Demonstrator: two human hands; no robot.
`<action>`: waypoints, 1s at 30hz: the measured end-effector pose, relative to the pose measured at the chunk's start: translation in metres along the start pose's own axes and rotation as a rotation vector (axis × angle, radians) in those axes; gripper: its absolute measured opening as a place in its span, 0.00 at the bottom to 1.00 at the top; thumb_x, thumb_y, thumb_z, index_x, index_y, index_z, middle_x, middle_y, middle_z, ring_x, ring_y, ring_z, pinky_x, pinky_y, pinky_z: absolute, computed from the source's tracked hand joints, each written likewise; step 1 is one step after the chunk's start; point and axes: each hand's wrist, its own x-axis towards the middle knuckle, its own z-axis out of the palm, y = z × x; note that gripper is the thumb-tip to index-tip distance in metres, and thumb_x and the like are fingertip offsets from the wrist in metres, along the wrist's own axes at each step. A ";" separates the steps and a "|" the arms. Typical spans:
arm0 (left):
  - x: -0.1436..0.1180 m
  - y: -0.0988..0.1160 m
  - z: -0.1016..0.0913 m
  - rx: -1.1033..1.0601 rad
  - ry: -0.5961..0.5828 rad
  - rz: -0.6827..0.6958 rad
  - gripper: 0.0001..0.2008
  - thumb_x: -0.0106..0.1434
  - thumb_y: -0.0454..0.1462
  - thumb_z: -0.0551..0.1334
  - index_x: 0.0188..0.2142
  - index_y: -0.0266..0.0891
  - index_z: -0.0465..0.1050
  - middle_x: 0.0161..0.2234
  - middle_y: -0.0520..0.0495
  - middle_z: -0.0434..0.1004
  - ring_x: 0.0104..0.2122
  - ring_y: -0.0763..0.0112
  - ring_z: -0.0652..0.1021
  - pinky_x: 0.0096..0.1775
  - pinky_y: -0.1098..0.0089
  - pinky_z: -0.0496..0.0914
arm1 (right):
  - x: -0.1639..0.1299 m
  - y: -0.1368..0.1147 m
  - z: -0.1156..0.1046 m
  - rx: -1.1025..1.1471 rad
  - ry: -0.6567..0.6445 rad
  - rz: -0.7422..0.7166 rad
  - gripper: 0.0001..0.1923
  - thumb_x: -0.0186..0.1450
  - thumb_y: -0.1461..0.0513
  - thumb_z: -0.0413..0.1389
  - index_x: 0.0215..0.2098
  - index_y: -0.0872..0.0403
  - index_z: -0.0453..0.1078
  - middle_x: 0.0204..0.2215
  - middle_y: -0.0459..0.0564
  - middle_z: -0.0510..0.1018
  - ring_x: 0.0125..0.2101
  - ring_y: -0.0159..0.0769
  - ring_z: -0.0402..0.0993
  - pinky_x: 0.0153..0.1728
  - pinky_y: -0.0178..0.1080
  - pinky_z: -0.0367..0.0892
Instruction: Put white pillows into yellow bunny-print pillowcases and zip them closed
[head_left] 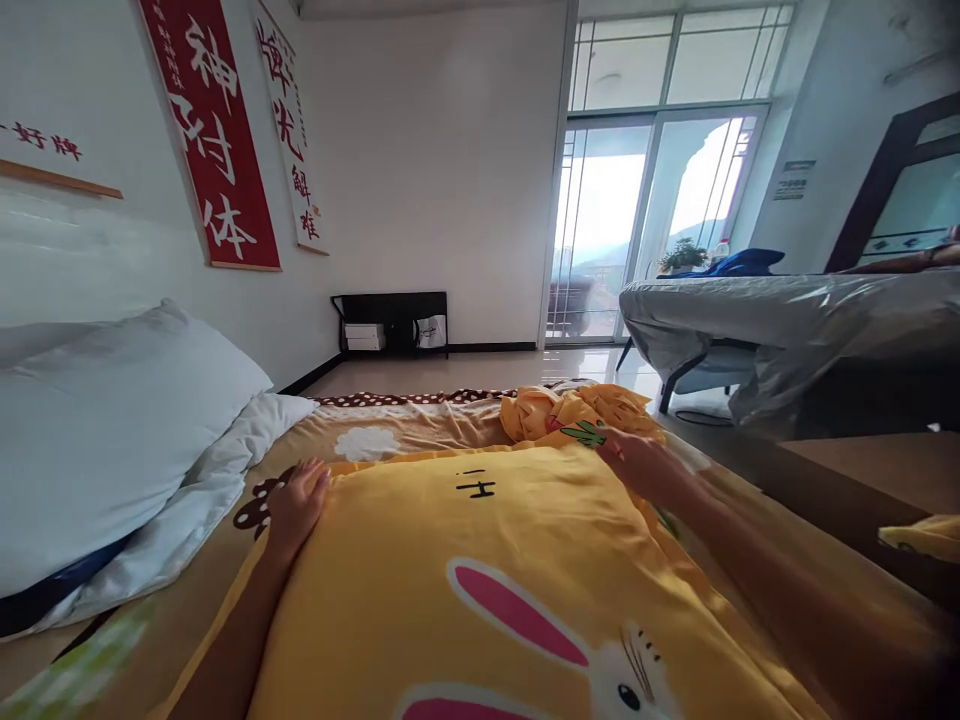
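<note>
A white pillow (105, 420) lies at the far left against the wall, beneath a red banner (214, 130). Just beside it, the left hand (296, 505) rests flat, fingers spread and gripping nothing, on the left edge of a yellow quilt cover (480, 590) (printed with a rabbit) that lies spread over the bed in front of the person. At the cover's far right corner, the right hand (649, 465) lies on the cloth, fingers loosely open, touching a bunched yellow heap (570, 410). Further right stands a bed covered in grey sheeting (787, 320).
</note>
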 end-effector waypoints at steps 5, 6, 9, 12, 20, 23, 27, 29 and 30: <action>-0.047 0.087 -0.005 -0.054 -0.319 0.575 0.28 0.69 0.51 0.43 0.65 0.49 0.54 0.67 0.52 0.50 0.66 0.64 0.54 0.64 0.56 0.49 | -0.033 -0.111 0.011 0.189 -0.102 -0.337 0.26 0.70 0.51 0.43 0.63 0.51 0.60 0.61 0.53 0.65 0.60 0.44 0.61 0.58 0.49 0.58; -0.054 0.096 -0.001 -0.005 -0.431 0.613 0.28 0.69 0.52 0.43 0.66 0.52 0.52 0.67 0.53 0.48 0.66 0.64 0.52 0.64 0.54 0.48 | -0.042 -0.127 0.025 0.183 -0.192 -0.359 0.27 0.70 0.51 0.42 0.64 0.52 0.59 0.62 0.54 0.63 0.62 0.44 0.56 0.59 0.50 0.56; -0.064 0.095 0.010 0.106 -0.603 0.569 0.29 0.69 0.53 0.43 0.66 0.51 0.49 0.68 0.52 0.46 0.67 0.65 0.50 0.65 0.53 0.46 | -0.058 -0.142 0.059 0.172 -0.278 -0.360 0.28 0.72 0.51 0.40 0.66 0.53 0.55 0.65 0.56 0.57 0.65 0.43 0.49 0.62 0.52 0.50; -0.062 0.067 0.013 0.140 -0.567 0.518 0.30 0.69 0.54 0.43 0.67 0.50 0.47 0.68 0.51 0.45 0.67 0.66 0.50 0.65 0.54 0.45 | -0.062 -0.119 0.066 0.190 -0.272 -0.365 0.28 0.72 0.49 0.39 0.67 0.49 0.53 0.66 0.53 0.55 0.66 0.39 0.48 0.63 0.50 0.47; -0.070 -0.001 0.005 0.061 -0.429 0.406 0.29 0.70 0.51 0.42 0.67 0.47 0.49 0.68 0.50 0.46 0.67 0.66 0.50 0.65 0.54 0.45 | -0.087 -0.042 0.056 0.044 -0.274 -0.207 0.29 0.72 0.49 0.36 0.68 0.49 0.49 0.67 0.51 0.51 0.66 0.40 0.44 0.64 0.55 0.45; -0.077 -0.010 -0.001 0.022 -0.391 0.368 0.28 0.70 0.50 0.42 0.66 0.47 0.51 0.68 0.49 0.47 0.67 0.65 0.51 0.65 0.54 0.48 | -0.088 -0.045 0.037 0.049 -0.286 -0.115 0.30 0.71 0.48 0.37 0.67 0.51 0.52 0.66 0.53 0.53 0.66 0.43 0.46 0.63 0.57 0.48; -0.089 0.023 -0.033 -0.021 -0.410 0.449 0.26 0.71 0.45 0.43 0.67 0.50 0.48 0.67 0.52 0.51 0.66 0.63 0.54 0.64 0.52 0.49 | -0.092 -0.083 -0.003 0.205 -0.198 -0.207 0.31 0.71 0.48 0.38 0.67 0.53 0.51 0.66 0.55 0.53 0.66 0.43 0.47 0.62 0.53 0.51; -0.092 0.059 -0.052 -0.078 -0.508 0.581 0.27 0.71 0.44 0.43 0.68 0.52 0.44 0.67 0.54 0.49 0.65 0.64 0.55 0.64 0.56 0.51 | -0.100 -0.109 -0.014 0.278 -0.219 -0.414 0.30 0.72 0.48 0.39 0.68 0.49 0.48 0.66 0.51 0.52 0.66 0.41 0.45 0.63 0.51 0.49; -0.092 0.078 -0.058 -0.090 -0.566 0.636 0.27 0.71 0.44 0.44 0.68 0.52 0.42 0.67 0.55 0.48 0.65 0.65 0.55 0.64 0.59 0.52 | -0.105 -0.120 -0.016 0.298 -0.266 -0.522 0.29 0.72 0.49 0.40 0.68 0.47 0.48 0.67 0.50 0.51 0.66 0.40 0.44 0.64 0.51 0.49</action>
